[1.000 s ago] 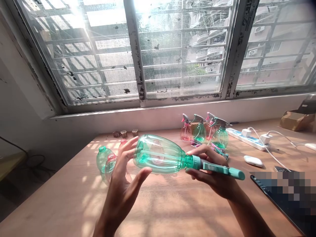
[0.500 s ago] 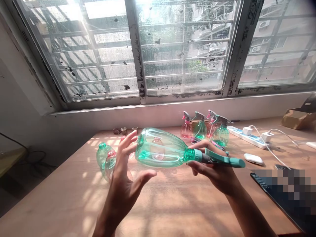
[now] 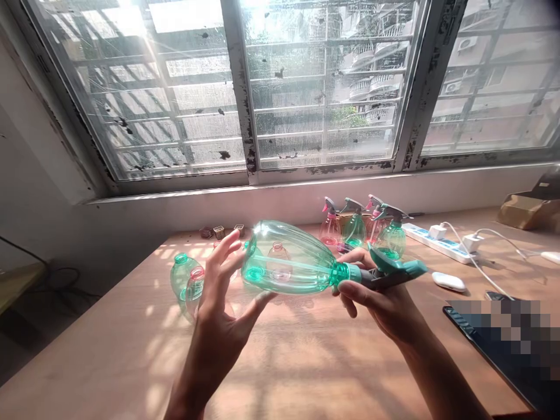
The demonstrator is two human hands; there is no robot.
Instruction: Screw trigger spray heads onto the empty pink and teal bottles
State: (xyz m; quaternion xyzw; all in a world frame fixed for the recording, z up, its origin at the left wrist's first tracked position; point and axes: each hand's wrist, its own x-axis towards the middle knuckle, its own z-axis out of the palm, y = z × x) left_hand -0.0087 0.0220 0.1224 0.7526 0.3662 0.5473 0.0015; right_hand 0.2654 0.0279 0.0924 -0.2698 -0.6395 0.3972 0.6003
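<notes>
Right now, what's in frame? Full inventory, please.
translucent green plastic spray bottle: 1, teal trigger head, held sideways over the table
assembled plastic spray bottles: 4, two pink, two green, upright at the back
headless plastic bottles: 2 in plain view, green and pink, left
small brown cubes: 3, by the wall
white power strip: 1, plugs in, right
white oval device: 1, right
cardboard box: 1, brown, far right
wooden table: 1, light brown
left hand: spread, cupping the bottle's base
right hand: closed round the neck and trigger head
</notes>
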